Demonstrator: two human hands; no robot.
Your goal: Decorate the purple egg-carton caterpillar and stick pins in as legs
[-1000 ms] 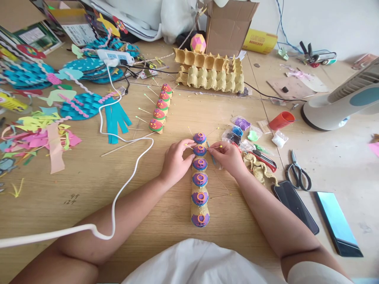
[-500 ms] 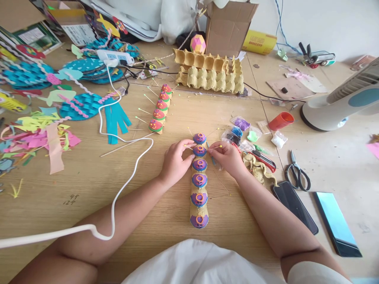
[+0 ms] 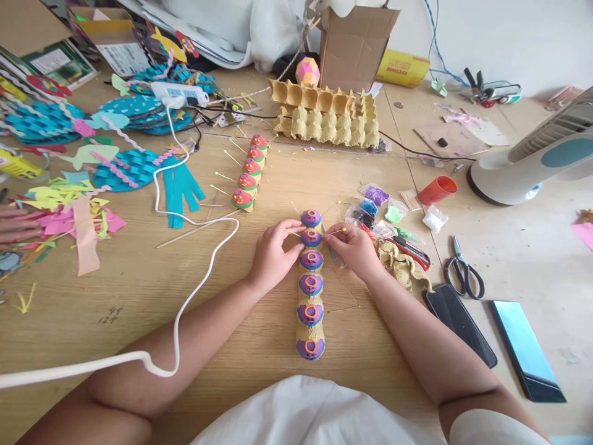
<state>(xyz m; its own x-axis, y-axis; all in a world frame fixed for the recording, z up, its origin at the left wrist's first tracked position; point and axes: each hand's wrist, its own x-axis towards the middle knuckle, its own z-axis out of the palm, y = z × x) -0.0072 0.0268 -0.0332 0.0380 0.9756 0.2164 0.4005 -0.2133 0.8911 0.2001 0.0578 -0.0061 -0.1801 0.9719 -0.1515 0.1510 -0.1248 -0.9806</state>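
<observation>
A strip of egg-carton cups (image 3: 310,298) lies lengthwise before me, its domes covered in purple and blue clay with orange rings. My left hand (image 3: 277,254) holds the strip's left side near the second dome from the far end, thumb and fingers around the edge. On the opposite side, my right hand (image 3: 356,250) pinches a thin yellow-tipped stick (image 3: 334,232) whose inner end meets that same dome. Similar sticks jut out from the far dome. Two loose sticks (image 3: 343,309) lie right of the strip. A red-and-green carton strip (image 3: 247,181) with green-tipped sticks sits farther back.
A white cable (image 3: 204,272) crosses the left side. Clay packets (image 3: 374,196), a red cutter (image 3: 414,252), scissors (image 3: 463,272) and two phones (image 3: 458,324) lie right. Egg cartons (image 3: 333,127) stand behind. Another person's hand (image 3: 18,227) is among paper scraps at far left.
Another person's hand has come into view at the far left, over the paper scraps. My hands keep nearly the same place at the second dome; the view has shifted slightly.
</observation>
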